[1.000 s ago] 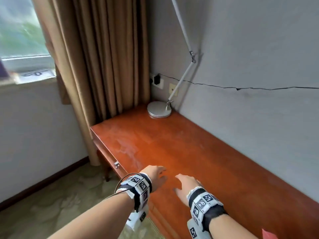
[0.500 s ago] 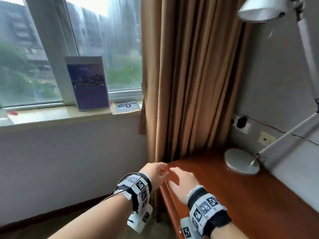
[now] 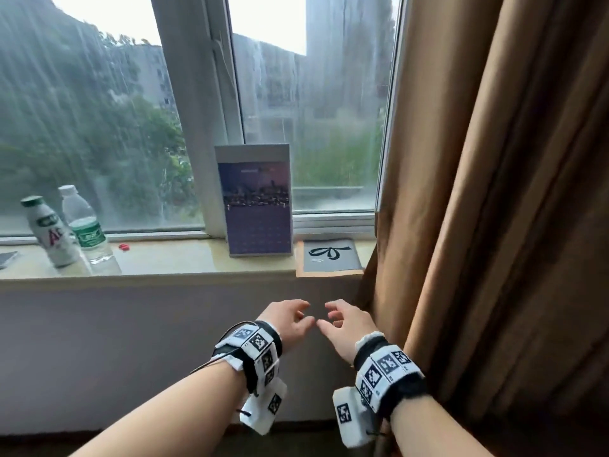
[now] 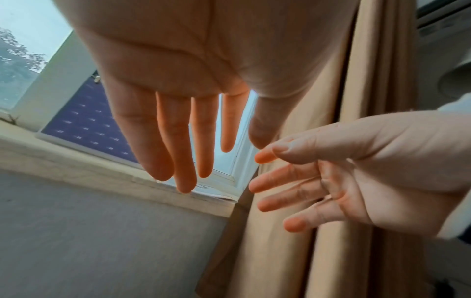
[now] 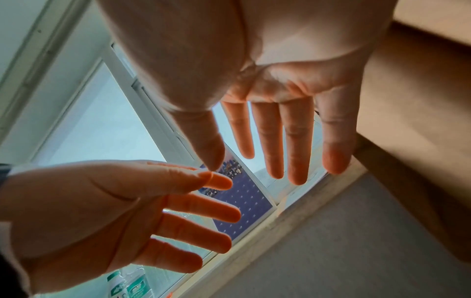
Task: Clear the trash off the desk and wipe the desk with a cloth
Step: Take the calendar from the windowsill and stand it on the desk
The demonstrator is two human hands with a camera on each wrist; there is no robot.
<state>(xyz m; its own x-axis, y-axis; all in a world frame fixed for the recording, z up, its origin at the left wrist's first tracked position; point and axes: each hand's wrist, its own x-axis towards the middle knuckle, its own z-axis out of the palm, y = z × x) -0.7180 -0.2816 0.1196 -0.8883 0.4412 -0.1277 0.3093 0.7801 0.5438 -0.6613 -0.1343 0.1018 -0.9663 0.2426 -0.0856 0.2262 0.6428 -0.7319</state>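
Neither the desk nor a cloth is in any current view. My left hand point(image 3: 291, 319) and right hand point(image 3: 341, 326) hover side by side in front of the grey wall below the windowsill point(image 3: 171, 263), thumbs nearly touching. Both hold nothing. In the left wrist view the left hand point(image 4: 193, 165) has straight, spread fingers, with the right hand point(image 4: 277, 189) beside it. The right wrist view shows the right hand point(image 5: 275, 165) equally spread and the left hand point(image 5: 209, 219) relaxed. On the sill at far left stand a white bottle with a green cap point(image 3: 49, 232) and a clear water bottle point(image 3: 85, 225).
A small red cap point(image 3: 124, 247) lies on the sill near the bottles. A purple card stand point(image 3: 257, 206) stands mid-sill, and a grey leaflet point(image 3: 329, 255) lies flat beside it. A brown curtain point(image 3: 494, 192) hangs at the right, close to my right wrist.
The head view has swung left and up from the wooden desk and lamp to the window and sill. Both hands stayed together and empty, now off the desk.
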